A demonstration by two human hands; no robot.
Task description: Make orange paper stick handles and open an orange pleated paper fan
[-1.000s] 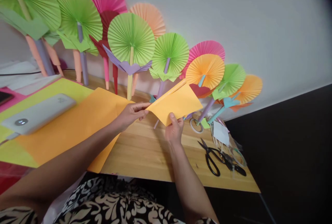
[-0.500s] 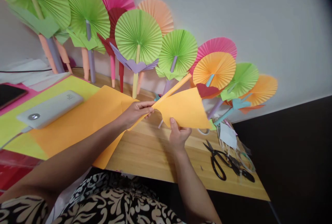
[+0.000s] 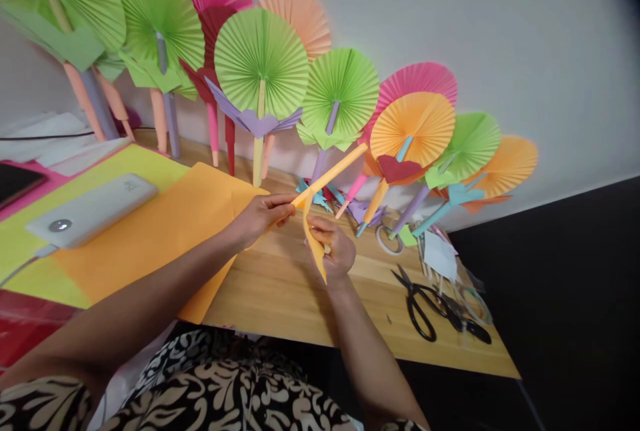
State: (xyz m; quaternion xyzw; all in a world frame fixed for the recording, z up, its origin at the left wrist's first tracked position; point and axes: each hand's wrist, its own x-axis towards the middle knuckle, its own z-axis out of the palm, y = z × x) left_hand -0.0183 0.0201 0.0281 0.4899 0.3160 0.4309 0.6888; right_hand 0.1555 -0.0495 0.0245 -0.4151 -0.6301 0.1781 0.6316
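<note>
My left hand (image 3: 267, 216) is closed around a rolled orange paper tube (image 3: 337, 170), which slants up to the right. Against the tube's middle hangs an orange paper sheet (image 3: 315, 242), seen nearly edge-on, with its upper end touching the tube. My right hand (image 3: 336, 242) is closed on that sheet, its fingers curled over it. Whether the sheet is joined to the tube I cannot tell. Under my left forearm lies larger orange paper (image 3: 200, 194) on the wooden table (image 3: 280, 298).
Pleated paper flowers, such as a green one (image 3: 263, 61), lean along the wall. Black-handled scissors (image 3: 423, 308) and a tape roll (image 3: 389, 240) lie at right. A white power bank (image 3: 95, 208) with a cable rests on papers at left; a phone (image 3: 17, 184) is beside it.
My right hand has turned and curled, swinging the orange sheet from face-on at the right to nearly edge-on, pointing downward. My left hand keeps hold of the tube.
</note>
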